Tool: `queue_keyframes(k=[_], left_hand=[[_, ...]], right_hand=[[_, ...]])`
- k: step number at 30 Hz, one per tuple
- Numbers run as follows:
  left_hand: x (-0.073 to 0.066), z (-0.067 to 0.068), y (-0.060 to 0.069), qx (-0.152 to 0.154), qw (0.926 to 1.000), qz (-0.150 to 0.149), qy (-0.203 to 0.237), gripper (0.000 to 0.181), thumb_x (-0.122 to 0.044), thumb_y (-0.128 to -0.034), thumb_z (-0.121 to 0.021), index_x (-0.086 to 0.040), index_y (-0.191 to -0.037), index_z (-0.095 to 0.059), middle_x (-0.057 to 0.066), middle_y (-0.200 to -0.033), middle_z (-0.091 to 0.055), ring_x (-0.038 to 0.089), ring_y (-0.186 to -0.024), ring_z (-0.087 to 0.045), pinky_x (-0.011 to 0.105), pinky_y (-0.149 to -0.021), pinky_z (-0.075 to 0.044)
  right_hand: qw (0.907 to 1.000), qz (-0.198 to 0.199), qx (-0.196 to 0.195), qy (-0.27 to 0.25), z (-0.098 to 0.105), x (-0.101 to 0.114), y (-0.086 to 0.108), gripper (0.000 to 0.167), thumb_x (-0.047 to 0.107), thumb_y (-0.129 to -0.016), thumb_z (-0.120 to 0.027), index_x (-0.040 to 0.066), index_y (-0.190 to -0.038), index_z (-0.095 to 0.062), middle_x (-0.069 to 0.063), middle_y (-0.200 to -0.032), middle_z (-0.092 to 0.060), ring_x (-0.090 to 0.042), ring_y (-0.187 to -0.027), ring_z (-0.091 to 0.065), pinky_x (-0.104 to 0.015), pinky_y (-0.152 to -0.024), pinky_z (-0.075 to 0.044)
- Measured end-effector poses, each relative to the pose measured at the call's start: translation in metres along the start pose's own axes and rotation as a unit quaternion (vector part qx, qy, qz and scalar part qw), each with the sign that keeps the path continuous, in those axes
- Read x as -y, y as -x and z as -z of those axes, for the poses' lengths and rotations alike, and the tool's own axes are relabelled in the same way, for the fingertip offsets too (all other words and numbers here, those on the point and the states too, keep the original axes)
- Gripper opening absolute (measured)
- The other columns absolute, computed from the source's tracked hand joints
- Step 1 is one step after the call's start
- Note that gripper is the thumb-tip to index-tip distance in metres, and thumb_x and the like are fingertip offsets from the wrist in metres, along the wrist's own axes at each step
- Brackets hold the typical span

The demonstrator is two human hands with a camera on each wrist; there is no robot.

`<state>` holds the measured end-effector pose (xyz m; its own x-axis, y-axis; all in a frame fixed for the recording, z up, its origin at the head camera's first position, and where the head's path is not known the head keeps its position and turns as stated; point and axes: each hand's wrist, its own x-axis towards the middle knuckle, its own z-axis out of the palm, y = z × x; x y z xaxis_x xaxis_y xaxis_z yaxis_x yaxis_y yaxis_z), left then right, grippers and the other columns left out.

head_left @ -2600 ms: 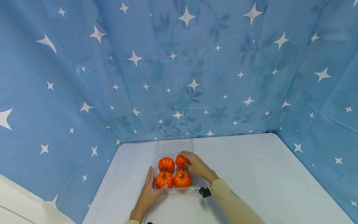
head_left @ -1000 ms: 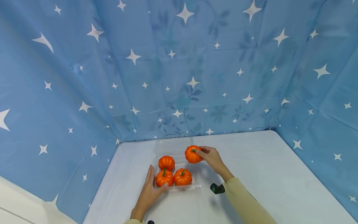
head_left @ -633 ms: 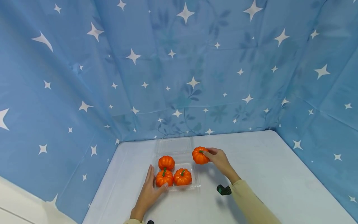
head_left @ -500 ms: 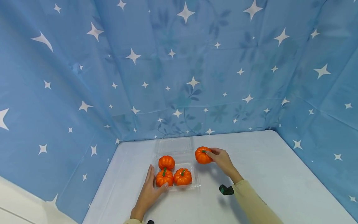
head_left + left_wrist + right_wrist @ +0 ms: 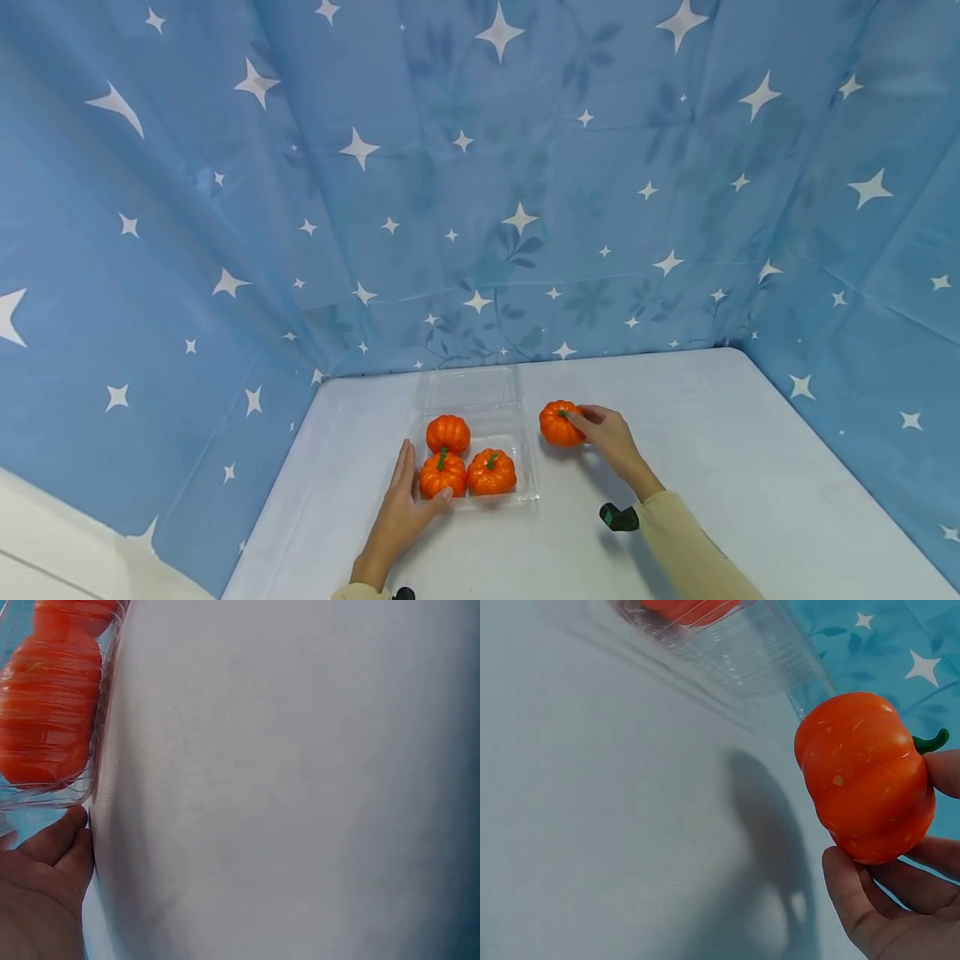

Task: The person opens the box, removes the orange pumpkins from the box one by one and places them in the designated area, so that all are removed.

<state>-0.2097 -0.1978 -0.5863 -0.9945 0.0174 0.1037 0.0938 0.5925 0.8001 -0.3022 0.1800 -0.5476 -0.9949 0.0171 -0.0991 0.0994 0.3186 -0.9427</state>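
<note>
My right hand [image 5: 611, 437] holds a small orange toy pumpkin [image 5: 559, 423] with a green stem, to the right of a clear plastic box. In the right wrist view this pumpkin [image 5: 866, 776] is gripped by thumb and fingers, above the table with its shadow apart. Three more pumpkins are in the clear box [image 5: 528, 475]: one at the back left [image 5: 447, 434], one at the front left [image 5: 442, 475] and one at the front right [image 5: 491, 472]. Along the box's left side lie the straight fingers of my left hand [image 5: 402, 517], its thumb at the front left corner.
The box's transparent lid [image 5: 469, 388] lies folded back behind it. A white tabletop [image 5: 675, 433] surrounds everything, and a blue star-patterned curtain [image 5: 480, 208] hangs around its back and sides. A dark wrist device [image 5: 618, 517] sits by the right sleeve.
My right hand has lifted the back right pumpkin out of the box and carried it rightward, lowering it slightly in the last half second. The left hand stays at the box.
</note>
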Motion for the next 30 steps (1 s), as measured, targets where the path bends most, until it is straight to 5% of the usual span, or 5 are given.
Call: queue_keyframes(k=[6, 22, 30], left_hand=[[0.000, 0.000, -0.001, 0.006, 1.0000, -0.002, -0.004, 0.117, -0.062, -0.0916, -0.077, 0.001, -0.170, -0.017, 0.016, -0.179, -0.007, 0.041, -0.158, -0.028, 0.051, -0.121, -0.032], [-0.003, 0.002, -0.001, 0.006, 0.9999, -0.001, -0.008, 0.117, -0.062, -0.0923, -0.077, 0.001, -0.170, -0.016, 0.016, -0.179, -0.007, 0.040, -0.158, -0.028, 0.049, -0.121, -0.032], [-0.001, 0.002, -0.002, 0.006, 1.0000, -0.005, -0.001, 0.117, -0.062, -0.0923, -0.077, 0.001, -0.170, -0.016, 0.015, -0.179, -0.007, 0.039, -0.158, -0.029, 0.049, -0.120, -0.033]], right_hand=[[0.9999, -0.008, -0.004, 0.015, -0.004, -0.007, -0.002, 0.054, 0.029, -0.106, -0.067, -0.009, -0.144, -0.060, -0.029, -0.146, -0.058, -0.042, -0.130, -0.057, -0.050, -0.108, -0.055], [0.9994, 0.007, -0.018, 0.031, -0.020, -0.017, -0.002, 0.052, 0.027, -0.107, -0.065, -0.011, -0.143, -0.059, -0.031, -0.142, -0.061, -0.037, -0.113, -0.066, -0.035, -0.087, -0.064], [0.9983, 0.018, -0.026, 0.049, -0.026, -0.024, -0.001, 0.056, 0.032, -0.110, -0.060, -0.009, -0.148, -0.055, -0.030, -0.148, -0.058, -0.045, -0.132, -0.058, -0.052, -0.108, -0.053]])
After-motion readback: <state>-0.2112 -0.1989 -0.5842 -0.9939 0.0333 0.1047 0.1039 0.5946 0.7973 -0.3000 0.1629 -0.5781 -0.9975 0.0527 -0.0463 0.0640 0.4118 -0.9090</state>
